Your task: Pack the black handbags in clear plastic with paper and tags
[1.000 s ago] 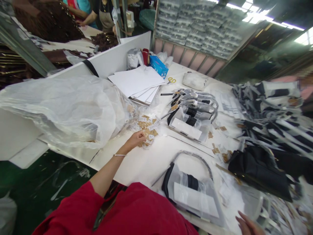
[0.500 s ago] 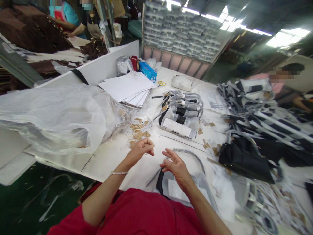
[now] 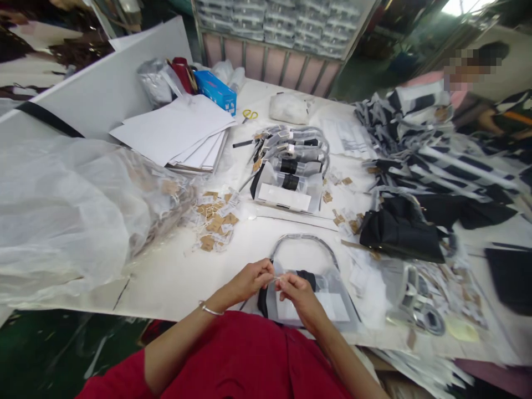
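Left hand (image 3: pixel 251 280) and right hand (image 3: pixel 300 293) pinch a thin pale strand (image 3: pixel 276 278); hold it taut, above the wrapped bag (image 3: pixel 332 306) beneath the fingers (image 3: pixel 287 284).

We see a white counter (image 3: pixel 166 280) with a plastic-wrapped handbag (image 3: pixel 328 284) lying at its near edge, a row of similar wrapped handbags (image 3: pixel 286 183) farther back, and a loose heap of brown tags (image 3: pixel 215 223) to their left. On the left we have a big translucent plastic sack (image 3: pixel 62 205) and stacked white sheets (image 3: pixel 170 130), with a blue box (image 3: pixel 216 91) and yellow-handled scissors (image 3: pixel 250 115) behind. To our right lie a black bag (image 3: pixel 399 230) and, beyond it, a jumbled pile of wrapped black-and-white goods (image 3: pixel 436 160).
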Available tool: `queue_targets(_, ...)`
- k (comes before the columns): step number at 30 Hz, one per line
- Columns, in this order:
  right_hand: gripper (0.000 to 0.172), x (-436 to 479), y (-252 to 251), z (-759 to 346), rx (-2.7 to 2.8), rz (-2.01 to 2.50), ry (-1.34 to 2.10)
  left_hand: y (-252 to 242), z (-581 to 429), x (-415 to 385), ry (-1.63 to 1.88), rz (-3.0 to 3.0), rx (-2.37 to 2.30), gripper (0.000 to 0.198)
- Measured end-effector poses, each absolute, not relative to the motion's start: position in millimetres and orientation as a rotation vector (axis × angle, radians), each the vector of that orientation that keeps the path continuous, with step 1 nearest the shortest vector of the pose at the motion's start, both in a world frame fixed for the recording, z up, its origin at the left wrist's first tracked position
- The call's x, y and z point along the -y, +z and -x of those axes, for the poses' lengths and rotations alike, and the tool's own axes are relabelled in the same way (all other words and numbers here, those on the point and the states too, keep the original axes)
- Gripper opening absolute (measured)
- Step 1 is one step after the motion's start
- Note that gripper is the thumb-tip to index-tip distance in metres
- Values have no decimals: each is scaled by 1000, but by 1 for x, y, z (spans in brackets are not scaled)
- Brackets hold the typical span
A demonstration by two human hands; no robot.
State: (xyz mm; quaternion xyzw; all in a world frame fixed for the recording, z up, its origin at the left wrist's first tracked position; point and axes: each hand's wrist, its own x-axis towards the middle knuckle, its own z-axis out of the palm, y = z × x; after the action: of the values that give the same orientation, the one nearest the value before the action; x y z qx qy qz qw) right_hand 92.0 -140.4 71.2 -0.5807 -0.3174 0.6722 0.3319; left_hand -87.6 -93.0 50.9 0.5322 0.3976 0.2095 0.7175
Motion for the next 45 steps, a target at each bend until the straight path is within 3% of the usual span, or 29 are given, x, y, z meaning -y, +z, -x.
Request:
queue_targets(6,25,156,65,-105,526,1465,1498,28,59,103,448,-743,-779,37)
queue_targets(11,30,137,81,-141,464,1454,1367,-3,53,70,609,-985,-1249,14)
queue_targets(15,29,107,76,-161,854,1885,1332,-31,54,36,375,-1221,-1423,16)
queue_targets(19,15,71,46,-156,1456,2290,1183,-48,46,22,269,-1137,-1359,15)
queue_targets(23,4,45,13,-138,1535,2448,1466,-54,40,21,208,-1006,-1302,19)
queue_targets(31,17,38,-11,-120,1338,1953,1952,-44,42,26,274,-895,-1090,35)
queue_targets(35,24,33,-15,-123,1268,1657,1991,-42,43,26,353,-886,-1035,34)
queue_targets(45,21,30,-26,-122,1263,1660,2006,-46,41,30,413,-825,-1158,25)
